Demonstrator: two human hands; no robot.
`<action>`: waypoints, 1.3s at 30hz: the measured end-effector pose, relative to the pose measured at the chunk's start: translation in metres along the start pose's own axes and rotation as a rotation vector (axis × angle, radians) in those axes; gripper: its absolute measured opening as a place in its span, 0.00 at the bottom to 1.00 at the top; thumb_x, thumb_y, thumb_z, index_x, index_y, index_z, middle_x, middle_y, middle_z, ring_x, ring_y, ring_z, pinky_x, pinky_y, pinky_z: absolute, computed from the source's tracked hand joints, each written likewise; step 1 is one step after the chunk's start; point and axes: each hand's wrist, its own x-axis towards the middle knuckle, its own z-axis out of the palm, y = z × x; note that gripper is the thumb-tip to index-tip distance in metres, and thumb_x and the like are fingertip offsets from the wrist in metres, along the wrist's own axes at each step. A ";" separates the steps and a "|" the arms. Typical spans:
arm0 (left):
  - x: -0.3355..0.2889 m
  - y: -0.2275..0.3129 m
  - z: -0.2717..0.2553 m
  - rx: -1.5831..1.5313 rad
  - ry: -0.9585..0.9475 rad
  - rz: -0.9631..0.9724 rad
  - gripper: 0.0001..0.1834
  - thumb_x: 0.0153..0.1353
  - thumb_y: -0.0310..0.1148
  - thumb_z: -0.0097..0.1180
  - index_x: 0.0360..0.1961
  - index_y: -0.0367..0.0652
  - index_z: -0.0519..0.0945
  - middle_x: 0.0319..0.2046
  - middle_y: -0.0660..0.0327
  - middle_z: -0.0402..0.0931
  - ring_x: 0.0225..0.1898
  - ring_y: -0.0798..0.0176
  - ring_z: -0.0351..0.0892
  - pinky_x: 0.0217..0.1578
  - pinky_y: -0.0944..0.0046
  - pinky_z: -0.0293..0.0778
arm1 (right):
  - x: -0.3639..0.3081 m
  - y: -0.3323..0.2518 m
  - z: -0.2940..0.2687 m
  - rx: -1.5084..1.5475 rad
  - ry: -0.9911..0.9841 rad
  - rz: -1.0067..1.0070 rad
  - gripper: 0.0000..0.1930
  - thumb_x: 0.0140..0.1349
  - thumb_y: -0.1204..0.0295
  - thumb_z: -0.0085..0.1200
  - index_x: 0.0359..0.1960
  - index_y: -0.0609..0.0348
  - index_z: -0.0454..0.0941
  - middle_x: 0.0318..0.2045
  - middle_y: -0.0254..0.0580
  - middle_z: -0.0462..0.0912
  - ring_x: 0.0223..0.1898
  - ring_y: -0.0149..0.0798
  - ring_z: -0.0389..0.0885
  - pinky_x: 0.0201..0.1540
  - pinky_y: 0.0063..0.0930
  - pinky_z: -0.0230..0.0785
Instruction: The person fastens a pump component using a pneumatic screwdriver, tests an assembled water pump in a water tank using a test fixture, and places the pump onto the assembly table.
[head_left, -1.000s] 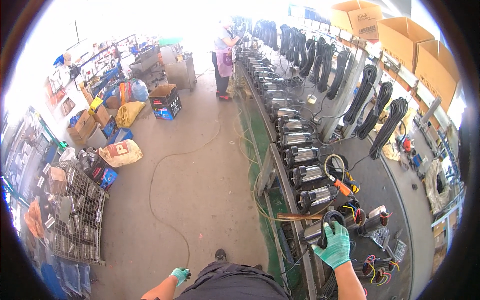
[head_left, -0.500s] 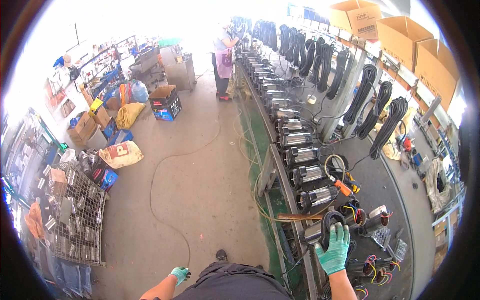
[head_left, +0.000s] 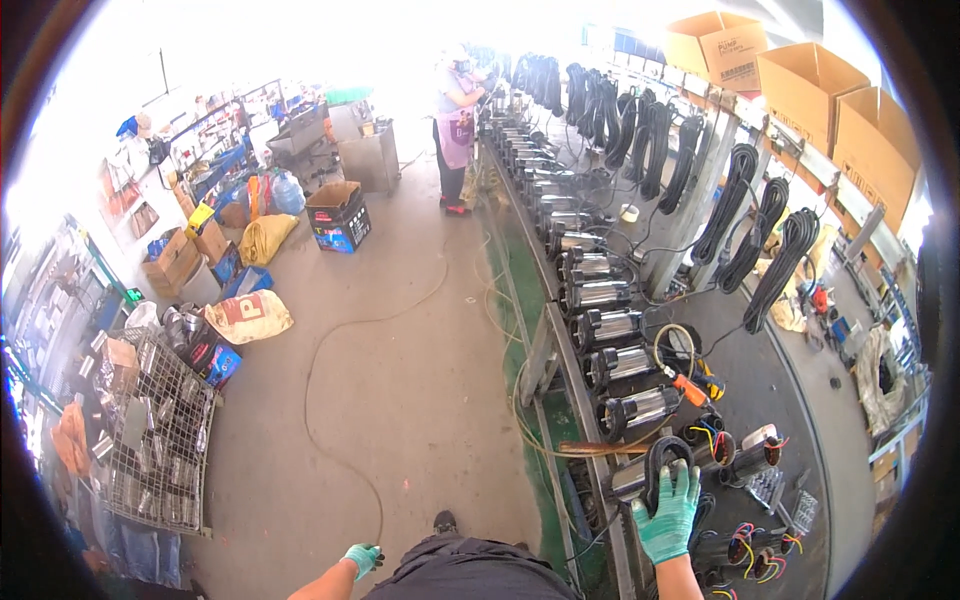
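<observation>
My right hand (head_left: 667, 515), in a green glove, reaches onto the bench at the lower right. Its fingers lie over a looped black cable coil (head_left: 655, 462), with the thumb apart on the left side. Against that coil rests a silver metal cylinder (head_left: 628, 480), lying on its side near the bench edge. My left hand (head_left: 362, 558), also gloved, hangs low beside my body above the floor. Its fingers are curled, and a dark spot shows at their tips; what it is stays unclear. A thin hose (head_left: 372, 480) on the floor runs visually up to that hand.
Pump motors (head_left: 640, 408) line the bench (head_left: 572, 360) into the distance. An orange-handled air tool (head_left: 690, 390) lies close by; cable coils (head_left: 725, 205) hang above. Open motor housings (head_left: 755, 455) with coloured wires sit right. A wire cage (head_left: 165, 450) stands left; a person (head_left: 455, 125) works far ahead.
The whole view has shifted slightly down and to the right. Both hands keep nearly the same place and pose. The far person has changed posture a little.
</observation>
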 end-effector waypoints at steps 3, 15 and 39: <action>-0.001 -0.001 0.002 0.012 -0.004 0.007 0.16 0.75 0.35 0.48 0.54 0.36 0.79 0.43 0.57 0.85 0.39 0.58 0.85 0.41 0.58 0.80 | -0.001 -0.001 -0.001 -0.001 0.002 0.001 0.45 0.51 0.54 0.65 0.69 0.65 0.63 0.72 0.62 0.56 0.73 0.71 0.48 0.73 0.64 0.41; -0.002 -0.027 0.000 0.001 0.031 0.066 0.17 0.73 0.40 0.50 0.48 0.36 0.82 0.39 0.57 0.86 0.38 0.63 0.84 0.40 0.60 0.78 | 0.018 -0.019 -0.011 0.025 0.192 -0.175 0.40 0.61 0.55 0.59 0.70 0.66 0.61 0.71 0.63 0.58 0.73 0.69 0.51 0.74 0.59 0.45; -0.055 -0.193 0.061 -0.358 0.304 -0.206 0.19 0.67 0.46 0.53 0.43 0.41 0.86 0.34 0.57 0.85 0.36 0.55 0.83 0.43 0.56 0.75 | 0.084 -0.200 0.020 0.154 0.152 -0.760 0.23 0.71 0.53 0.53 0.56 0.59 0.80 0.51 0.49 0.83 0.50 0.53 0.81 0.55 0.44 0.73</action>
